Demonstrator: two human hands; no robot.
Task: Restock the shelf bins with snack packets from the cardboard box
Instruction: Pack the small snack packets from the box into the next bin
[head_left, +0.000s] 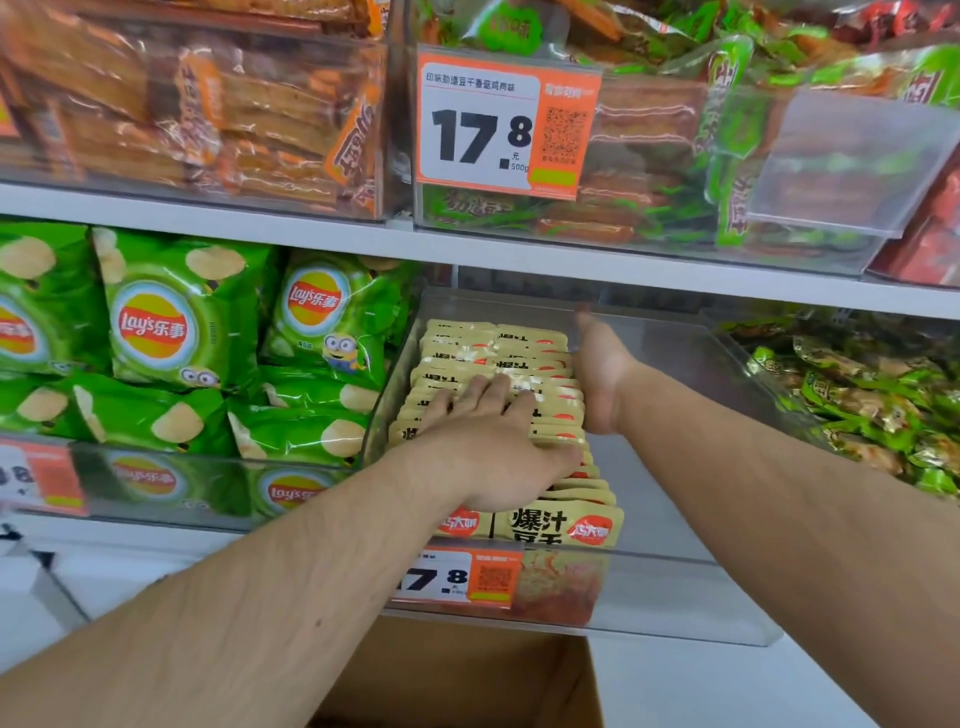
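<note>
Fingers (470, 397) of the left hand (493, 441) are spread flat and pressed on top of the row of yellow snack packets (540, 364), palm down, nothing gripped. Right hand (597, 374) is held edge-on against the right side of the same row, fingers straight and pointed toward the back of the clear bin (675, 587); nothing is clasped. Packets are stood on edge, filed front to back along the bin's left half. 1 orange price tag (457, 577) is fixed to the bin front. Cardboard box (467, 675) is seen below, under the shelf edge. Green chip bags (182, 322) are stacked in the bin just left.
</note>
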